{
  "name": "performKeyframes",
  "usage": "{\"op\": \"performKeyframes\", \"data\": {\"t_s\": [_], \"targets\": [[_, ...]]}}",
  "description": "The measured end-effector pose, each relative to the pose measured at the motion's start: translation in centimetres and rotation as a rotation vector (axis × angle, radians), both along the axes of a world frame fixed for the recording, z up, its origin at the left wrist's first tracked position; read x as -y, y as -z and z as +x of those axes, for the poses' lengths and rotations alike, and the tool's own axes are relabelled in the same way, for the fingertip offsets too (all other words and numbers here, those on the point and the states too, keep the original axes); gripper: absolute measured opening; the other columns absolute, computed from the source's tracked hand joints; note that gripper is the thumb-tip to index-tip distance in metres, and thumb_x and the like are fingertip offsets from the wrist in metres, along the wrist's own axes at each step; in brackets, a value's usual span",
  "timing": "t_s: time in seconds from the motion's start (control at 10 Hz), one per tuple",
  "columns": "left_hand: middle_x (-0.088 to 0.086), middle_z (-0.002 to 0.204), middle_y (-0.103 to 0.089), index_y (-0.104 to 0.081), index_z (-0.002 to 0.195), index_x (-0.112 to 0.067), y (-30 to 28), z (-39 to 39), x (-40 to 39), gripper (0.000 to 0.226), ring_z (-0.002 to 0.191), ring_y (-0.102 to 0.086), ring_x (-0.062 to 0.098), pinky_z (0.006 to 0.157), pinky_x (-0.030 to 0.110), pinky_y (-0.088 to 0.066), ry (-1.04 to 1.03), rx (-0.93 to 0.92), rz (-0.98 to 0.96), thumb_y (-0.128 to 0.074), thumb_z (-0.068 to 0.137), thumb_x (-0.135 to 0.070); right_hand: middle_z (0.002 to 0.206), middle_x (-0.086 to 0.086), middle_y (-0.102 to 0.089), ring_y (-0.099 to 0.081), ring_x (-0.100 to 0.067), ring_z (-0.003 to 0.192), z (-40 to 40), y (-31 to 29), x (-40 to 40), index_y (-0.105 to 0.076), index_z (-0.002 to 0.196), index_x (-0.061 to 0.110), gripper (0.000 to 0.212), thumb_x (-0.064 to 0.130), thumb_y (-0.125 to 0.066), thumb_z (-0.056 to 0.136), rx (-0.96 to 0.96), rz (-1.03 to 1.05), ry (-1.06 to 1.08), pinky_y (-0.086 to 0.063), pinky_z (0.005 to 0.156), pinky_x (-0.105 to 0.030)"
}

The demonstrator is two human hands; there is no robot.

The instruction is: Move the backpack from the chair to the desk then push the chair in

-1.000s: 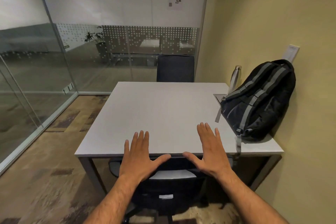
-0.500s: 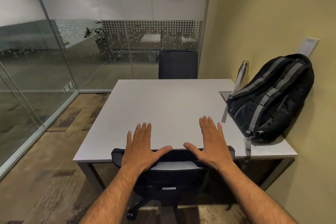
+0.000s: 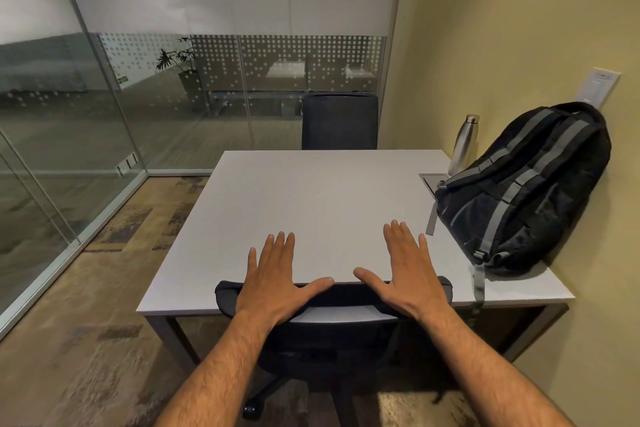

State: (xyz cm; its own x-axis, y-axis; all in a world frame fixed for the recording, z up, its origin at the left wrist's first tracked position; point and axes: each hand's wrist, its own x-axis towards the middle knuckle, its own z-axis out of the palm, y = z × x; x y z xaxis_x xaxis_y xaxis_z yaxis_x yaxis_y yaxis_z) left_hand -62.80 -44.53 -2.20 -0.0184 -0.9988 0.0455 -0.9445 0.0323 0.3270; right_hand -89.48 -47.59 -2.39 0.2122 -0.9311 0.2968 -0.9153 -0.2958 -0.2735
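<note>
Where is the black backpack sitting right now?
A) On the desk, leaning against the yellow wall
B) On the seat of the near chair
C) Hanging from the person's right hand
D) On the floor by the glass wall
A: the backpack rests on the right side of the desk, tilted back against the yellow wall, beside the steel bottle, while both open hands are on the near chair's backrest.

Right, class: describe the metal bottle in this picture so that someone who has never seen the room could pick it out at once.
Start at the white desk against the yellow wall and go to its far right corner. There, behind the black backpack leaning on that wall, stands the bottle. It is the only shiny silver thing on the desk, slim and upright, with a narrow capped neck.
</note>
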Motion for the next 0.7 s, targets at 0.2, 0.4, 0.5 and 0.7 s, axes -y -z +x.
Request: {"op": "performKeyframes", "data": {"t_s": [0.2,0.4,0.5,0.7], "targets": [[-0.004,0.171,0.011,0.008,0.161,-0.029,-0.2,-0.1,-0.2,0.127,0.155,0.015,0.015,0.126,0.046,0.010,0.026,-0.019,-0.021,-0.016,0.062,-0.106,0.171,-0.004,-0.003,0.006,-0.016,0.157,0.0,0.0,0.1,-0.008,0.162,0.017,0.120,0.099,-0.016,0.076,-0.021,0.042,0.004,0.017,0.121,-0.039],[-0.004,0.172,0.000,0.001,0.161,-0.027,-0.9,-0.4,-0.9,0.115,0.157,0.006,0.014,0.127,0.042,0.005,0.056,-0.060,-0.068,-0.026,0.074,-0.098,0.172,-0.002,-0.005,0.003,-0.020,0.158,0.2,-0.5,-0.2,-0.004,0.162,0.018,0.111,0.093,-0.013,0.081,-0.069,0.053,0.006,0.013,0.123,-0.047],[-0.002,0.172,-0.008,-0.006,0.162,-0.025,-1.4,-0.5,-1.5,0.102,0.157,0.000,0.016,0.128,0.043,0.002,0.044,-0.024,-0.107,-0.028,0.084,-0.087,0.172,-0.001,-0.009,-0.004,-0.022,0.158,0.4,-1.2,-1.3,-0.004,0.162,0.019,0.097,0.082,-0.017,0.090,-0.083,0.042,0.008,0.011,0.124,-0.048],[-0.002,0.167,-0.028,-0.024,0.159,-0.025,-1.9,-0.8,-2.8,0.091,0.155,-0.016,0.018,0.128,0.042,-0.007,0.095,0.002,-0.216,-0.032,0.089,-0.082,0.161,-0.003,-0.041,-0.036,-0.023,0.147,0.3,-2.7,-3.8,-0.029,0.158,0.019,0.076,0.062,-0.049,0.098,0.139,-0.075,-0.026,-0.022,0.122,-0.043]]}}
